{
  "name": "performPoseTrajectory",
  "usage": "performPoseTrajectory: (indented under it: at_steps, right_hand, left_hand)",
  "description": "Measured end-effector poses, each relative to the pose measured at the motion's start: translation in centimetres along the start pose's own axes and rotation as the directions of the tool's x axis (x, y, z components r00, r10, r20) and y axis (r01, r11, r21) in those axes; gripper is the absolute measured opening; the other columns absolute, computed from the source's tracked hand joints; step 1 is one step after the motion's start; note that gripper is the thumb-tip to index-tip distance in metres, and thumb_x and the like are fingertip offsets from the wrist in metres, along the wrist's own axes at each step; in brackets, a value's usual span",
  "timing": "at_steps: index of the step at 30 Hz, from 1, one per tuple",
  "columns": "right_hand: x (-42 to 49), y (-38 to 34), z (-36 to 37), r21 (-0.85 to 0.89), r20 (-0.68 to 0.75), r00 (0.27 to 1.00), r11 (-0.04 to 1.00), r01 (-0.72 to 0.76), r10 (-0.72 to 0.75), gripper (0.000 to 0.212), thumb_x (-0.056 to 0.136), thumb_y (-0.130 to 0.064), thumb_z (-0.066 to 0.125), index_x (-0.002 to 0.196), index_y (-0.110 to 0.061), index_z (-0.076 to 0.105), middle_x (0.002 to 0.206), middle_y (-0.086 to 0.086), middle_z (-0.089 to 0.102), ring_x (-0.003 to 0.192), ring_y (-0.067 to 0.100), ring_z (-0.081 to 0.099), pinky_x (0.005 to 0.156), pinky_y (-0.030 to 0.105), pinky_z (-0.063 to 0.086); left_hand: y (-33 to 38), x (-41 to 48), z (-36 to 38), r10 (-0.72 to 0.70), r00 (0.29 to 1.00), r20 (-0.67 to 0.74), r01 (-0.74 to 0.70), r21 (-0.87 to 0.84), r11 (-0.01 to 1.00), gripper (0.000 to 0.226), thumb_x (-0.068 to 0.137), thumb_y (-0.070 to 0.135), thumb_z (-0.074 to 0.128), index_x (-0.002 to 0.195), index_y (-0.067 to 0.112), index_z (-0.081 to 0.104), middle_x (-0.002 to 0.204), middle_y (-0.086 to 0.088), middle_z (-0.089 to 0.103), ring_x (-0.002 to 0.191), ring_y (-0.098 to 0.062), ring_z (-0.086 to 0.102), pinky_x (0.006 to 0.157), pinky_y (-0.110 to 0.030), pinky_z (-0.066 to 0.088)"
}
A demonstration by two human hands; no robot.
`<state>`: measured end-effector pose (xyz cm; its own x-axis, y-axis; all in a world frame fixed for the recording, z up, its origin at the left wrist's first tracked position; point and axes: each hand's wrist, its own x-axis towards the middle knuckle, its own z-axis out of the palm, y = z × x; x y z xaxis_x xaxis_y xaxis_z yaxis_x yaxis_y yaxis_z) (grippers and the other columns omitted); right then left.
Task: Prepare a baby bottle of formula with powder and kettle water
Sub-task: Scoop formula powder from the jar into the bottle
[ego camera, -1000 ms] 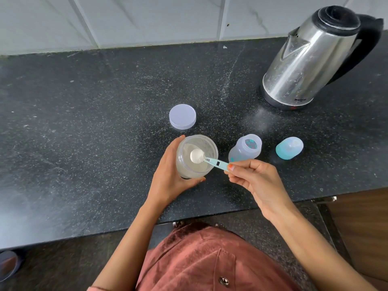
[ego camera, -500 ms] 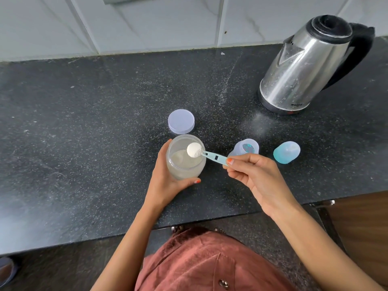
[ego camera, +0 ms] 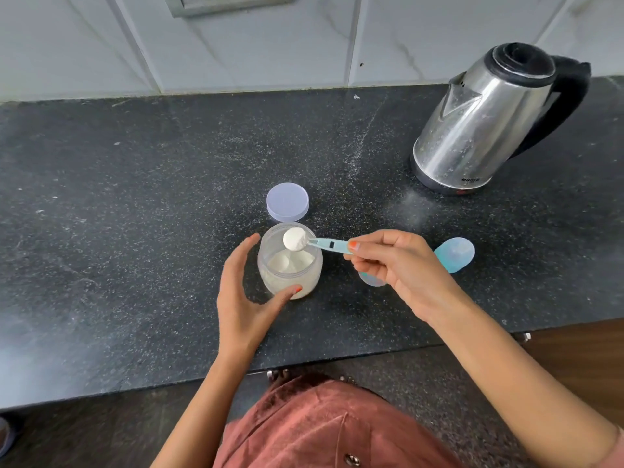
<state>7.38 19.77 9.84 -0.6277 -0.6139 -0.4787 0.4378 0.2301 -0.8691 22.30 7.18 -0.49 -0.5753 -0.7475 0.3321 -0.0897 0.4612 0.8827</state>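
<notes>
A clear powder jar (ego camera: 289,270) stands open on the black counter (ego camera: 135,214), white formula inside. My right hand (ego camera: 401,268) pinches the handle of a teal scoop (ego camera: 329,244); its bowl, heaped with white powder, hovers just above the jar's mouth. My left hand (ego camera: 243,298) curves around the jar's left side with fingers apart; only the thumb tip touches the jar, and a dark gap shows at the palm. The baby bottle (ego camera: 371,279) is almost wholly hidden behind my right hand. A steel kettle (ego camera: 479,126) stands at the back right.
The jar's lavender lid (ego camera: 287,201) lies flat just behind the jar. A teal bottle cap (ego camera: 455,254) lies right of my right hand. A tiled wall (ego camera: 304,38) backs the counter. The counter's front edge runs just below my wrists.
The scoop has come up out of the jar with a heap of powder. My left hand has loosened its grip on the jar, and the jar stands upright.
</notes>
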Motion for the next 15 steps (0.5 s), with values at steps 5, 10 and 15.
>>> performPoseTrajectory:
  at_steps: [5, 10, 15]
  right_hand:
    - [0.8, -1.5, -0.9, -0.034, 0.054, 0.998, 0.999, -0.015, 0.017, 0.008, 0.081, 0.000, 0.062, 0.078, -0.005, 0.068, 0.065, 0.003, 0.070, 0.058, 0.004, 0.065, 0.056, 0.012, 0.050]
    - [1.7, -3.0, -1.6, -0.071, 0.136, 0.990, 0.997, -0.034, 0.044, 0.005, 0.081, 0.001, 0.061, 0.081, 0.000, 0.066, 0.067, 0.006, 0.068, 0.056, 0.003, 0.064, 0.054, 0.010, 0.049]
    - [2.5, -4.2, -2.1, -0.131, 0.187, 0.981, 0.991, -0.036, 0.060, 0.005, 0.082, 0.000, 0.061, 0.083, 0.000, 0.065, 0.071, 0.007, 0.067, 0.055, 0.002, 0.064, 0.053, 0.009, 0.048]
  left_hand:
    - [2.2, -2.0, 0.5, 0.311, 0.949, -0.046, -0.305, 0.113, 0.946, 0.027, 0.079, 0.021, 0.066, 0.103, 0.015, 0.056, 0.103, 0.007, 0.058, 0.100, -0.001, 0.056, 0.091, -0.018, 0.043]
    - [3.7, -2.8, 4.0, 0.151, 0.958, 0.245, -0.157, 0.004, 0.988, 0.032, 0.081, 0.031, 0.061, 0.111, 0.027, 0.053, 0.107, 0.020, 0.056, 0.101, 0.008, 0.053, 0.090, -0.012, 0.042]
    - [3.5, -2.1, 8.6, -0.057, 0.913, 0.404, 0.066, -0.008, 0.998, 0.073, 0.074, 0.031, 0.074, 0.134, 0.023, 0.034, 0.132, 0.015, 0.038, 0.124, 0.000, 0.036, 0.106, -0.016, 0.028]
